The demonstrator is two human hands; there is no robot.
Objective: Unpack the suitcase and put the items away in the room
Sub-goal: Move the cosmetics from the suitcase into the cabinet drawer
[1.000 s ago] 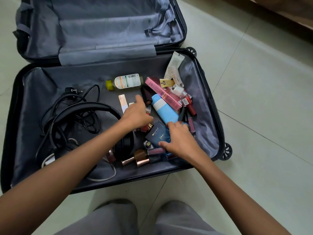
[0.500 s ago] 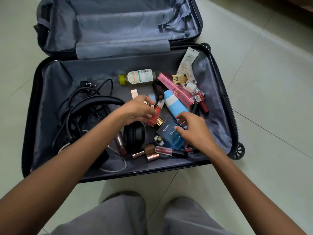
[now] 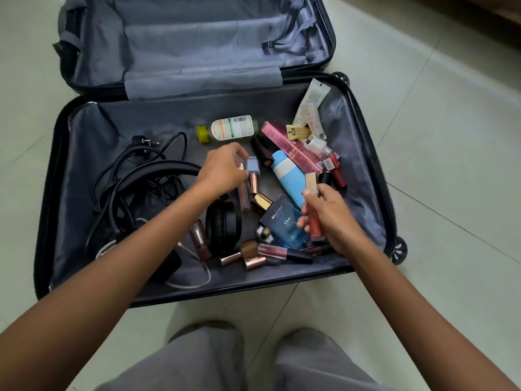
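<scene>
The black suitcase (image 3: 70, 170) lies open on the floor, its grey-lined lid standing behind. Inside at the left are black headphones (image 3: 222, 224) and tangled cables (image 3: 135, 176). At the right lies a heap of cosmetics: a clear bottle with a yellow cap (image 3: 232, 128), a pink box (image 3: 290, 148), a blue tube (image 3: 287, 176) and a blue perfume bottle (image 3: 284, 221). My left hand (image 3: 222, 170) holds a few small tubes, one with a pale blue cap (image 3: 253, 166). My right hand (image 3: 329, 218) grips a red lip-gloss tube with a beige cap (image 3: 311, 184) above the perfume bottle.
Pale tiled floor (image 3: 437, 165) surrounds the suitcase. My knees in grey trousers (image 3: 214, 359) are at the bottom. A wooden furniture edge (image 3: 493, 9) shows at the top right. Loose lip glosses and nail polish bottles (image 3: 253, 258) lie near the suitcase's front rim.
Both hands have lifted from the heap. My left hand now holds the blue-capped tube with others, and my right hand has picked up the red, beige-capped tube.
</scene>
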